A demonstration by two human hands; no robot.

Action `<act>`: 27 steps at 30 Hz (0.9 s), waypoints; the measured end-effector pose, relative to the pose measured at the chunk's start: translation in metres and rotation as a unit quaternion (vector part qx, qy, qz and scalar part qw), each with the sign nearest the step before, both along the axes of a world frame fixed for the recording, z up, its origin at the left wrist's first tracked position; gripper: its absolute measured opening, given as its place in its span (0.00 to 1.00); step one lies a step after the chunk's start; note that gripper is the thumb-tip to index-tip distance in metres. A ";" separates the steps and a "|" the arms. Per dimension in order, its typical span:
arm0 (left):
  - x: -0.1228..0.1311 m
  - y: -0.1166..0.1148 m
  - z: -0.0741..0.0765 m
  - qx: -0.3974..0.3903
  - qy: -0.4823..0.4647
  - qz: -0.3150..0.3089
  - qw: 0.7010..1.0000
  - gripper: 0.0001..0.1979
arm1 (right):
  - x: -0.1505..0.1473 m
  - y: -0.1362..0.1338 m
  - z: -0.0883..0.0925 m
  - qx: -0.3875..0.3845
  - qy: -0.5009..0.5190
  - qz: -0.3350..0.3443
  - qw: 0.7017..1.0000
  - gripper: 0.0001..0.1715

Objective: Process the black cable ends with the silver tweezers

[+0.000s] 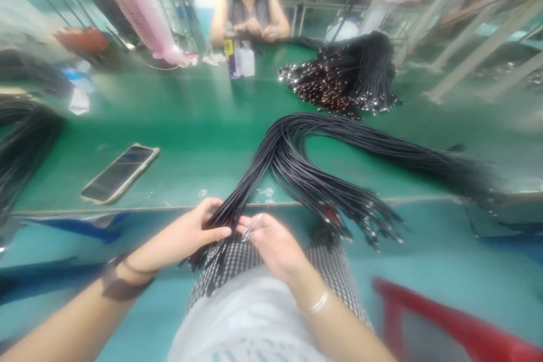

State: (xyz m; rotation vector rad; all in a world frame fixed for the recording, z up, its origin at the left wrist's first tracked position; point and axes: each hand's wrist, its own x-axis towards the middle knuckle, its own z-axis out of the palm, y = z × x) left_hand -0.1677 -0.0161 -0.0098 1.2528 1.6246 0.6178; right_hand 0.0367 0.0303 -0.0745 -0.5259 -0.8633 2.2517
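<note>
A bundle of thin black cables (292,130) bends over the green table, and one end hangs past its front edge above my lap. My left hand (197,229) is closed around this hanging end, thumb across the front of the strands. Close beside it, my right hand (275,246) holds slim silver tweezers (253,228) between thumb and fingers. Its fingertips reach the cables' right side; whether they press on them is blurred. Another group of cable ends with small metal tips (373,220) hangs over the edge to the right.
A phone (121,174) lies left on the green table (190,124), near more black cables (29,141). A large cable pile (352,73), a spray can (232,54) and a white bottle (247,59) stand farther back. Opposite sits another person (250,8). A red chair (445,317) is at lower right.
</note>
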 end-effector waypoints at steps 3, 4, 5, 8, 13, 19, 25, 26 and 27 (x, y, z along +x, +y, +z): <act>0.013 -0.005 -0.011 0.002 -0.009 0.067 0.998 0.29 | 0.002 0.003 0.003 0.013 -0.009 0.002 1.000 0.16; 0.018 -0.006 -0.012 0.003 -0.013 0.086 0.996 0.29 | 0.004 0.004 0.004 0.017 -0.016 0.000 1.000 0.14; 0.022 -0.008 -0.014 0.003 -0.019 0.098 0.995 0.29 | 0.005 0.005 0.004 0.021 -0.024 -0.003 0.999 0.13; 0.034 -0.012 -0.017 0.001 -0.106 0.125 0.987 0.26 | 0.010 0.007 0.003 0.026 -0.042 -0.019 0.999 0.13; 0.048 -0.017 -0.033 0.008 -0.199 0.143 0.970 0.20 | 0.017 0.009 0.001 0.028 -0.055 -0.036 0.997 0.14; 0.057 -0.018 -0.049 -0.020 -0.255 0.127 0.959 0.23 | 0.022 0.009 0.003 0.038 -0.076 -0.042 0.995 0.15; 0.069 -0.029 -0.038 -0.113 -0.381 0.162 0.903 0.10 | 0.027 0.008 0.016 0.049 -0.061 -0.062 0.995 0.13; 0.072 -0.031 -0.032 -0.120 -0.405 0.177 0.889 0.11 | 0.029 0.007 0.022 0.050 -0.056 -0.076 0.994 0.12; 0.077 -0.032 -0.026 -0.122 -0.426 0.193 0.875 0.12 | 0.032 0.005 0.030 0.057 -0.054 -0.101 0.992 0.12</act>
